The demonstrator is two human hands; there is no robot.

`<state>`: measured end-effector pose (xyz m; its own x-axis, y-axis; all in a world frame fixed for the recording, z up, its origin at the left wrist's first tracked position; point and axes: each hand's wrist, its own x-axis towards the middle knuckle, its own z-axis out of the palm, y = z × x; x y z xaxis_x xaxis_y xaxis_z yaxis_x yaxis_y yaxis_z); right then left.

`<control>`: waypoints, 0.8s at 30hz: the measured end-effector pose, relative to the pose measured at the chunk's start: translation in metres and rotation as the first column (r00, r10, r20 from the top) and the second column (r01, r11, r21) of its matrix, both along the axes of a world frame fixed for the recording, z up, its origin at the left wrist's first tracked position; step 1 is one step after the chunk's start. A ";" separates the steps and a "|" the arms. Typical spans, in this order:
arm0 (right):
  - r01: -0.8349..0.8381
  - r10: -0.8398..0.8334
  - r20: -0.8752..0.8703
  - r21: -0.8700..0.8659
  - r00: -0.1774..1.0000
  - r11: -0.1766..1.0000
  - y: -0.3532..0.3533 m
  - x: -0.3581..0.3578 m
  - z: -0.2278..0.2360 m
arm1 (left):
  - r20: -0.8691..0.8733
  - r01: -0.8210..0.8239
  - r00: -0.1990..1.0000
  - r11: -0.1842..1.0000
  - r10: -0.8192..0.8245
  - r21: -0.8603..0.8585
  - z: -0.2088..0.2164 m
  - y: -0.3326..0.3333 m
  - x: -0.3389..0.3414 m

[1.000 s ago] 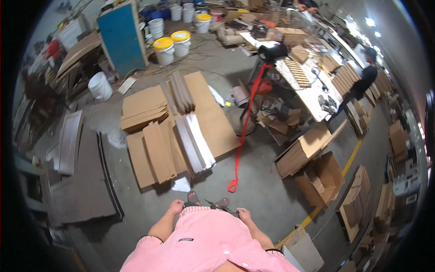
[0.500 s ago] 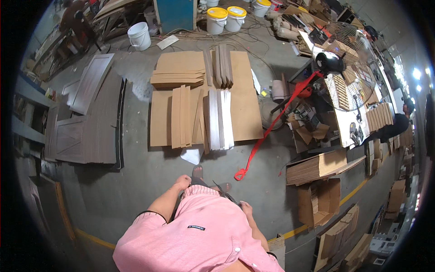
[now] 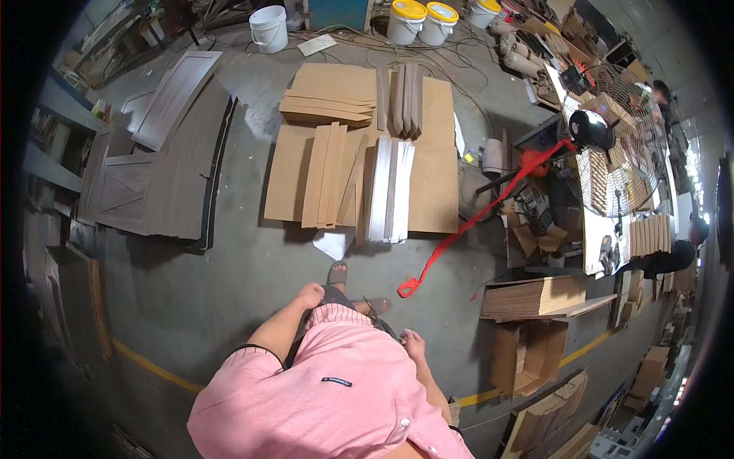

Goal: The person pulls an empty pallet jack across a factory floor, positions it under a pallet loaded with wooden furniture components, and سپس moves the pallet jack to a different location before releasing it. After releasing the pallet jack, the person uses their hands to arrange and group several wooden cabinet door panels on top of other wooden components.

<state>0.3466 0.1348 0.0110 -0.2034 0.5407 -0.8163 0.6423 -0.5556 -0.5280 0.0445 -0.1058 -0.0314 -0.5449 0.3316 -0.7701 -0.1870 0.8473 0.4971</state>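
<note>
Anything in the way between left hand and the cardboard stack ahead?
Nothing visible blocks the left hand from the cardboard stack; a white sheet lies low on the floor at the stack's near edge.

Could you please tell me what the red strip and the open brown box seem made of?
Red strip: probably matte fabric or soft plastic; it bunches at its end. Open brown box: likely cardboard, dull, with thin, flat walls.
</note>
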 end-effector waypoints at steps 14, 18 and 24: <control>-0.022 0.023 0.017 -0.034 1.000 0.999 0.004 -0.016 0.011 | 0.000 -0.081 0.997 0.996 0.081 0.026 -0.017 -0.001 -0.008; -0.027 0.027 0.022 -0.017 0.999 1.000 0.003 -0.020 0.011 | 0.037 -0.076 0.996 0.997 0.076 -0.006 -0.016 -0.003 -0.009; -0.140 0.140 0.040 0.014 0.989 0.990 0.001 -0.026 0.000 | 0.034 -0.128 0.991 0.992 0.127 0.006 -0.012 -0.018 -0.012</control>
<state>0.3206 0.1362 0.0106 -0.2466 0.5230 -0.8159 0.7331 -0.4500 -0.5100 0.0326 -0.1239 -0.0438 -0.5569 0.2675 -0.7863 -0.3100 0.8114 0.4956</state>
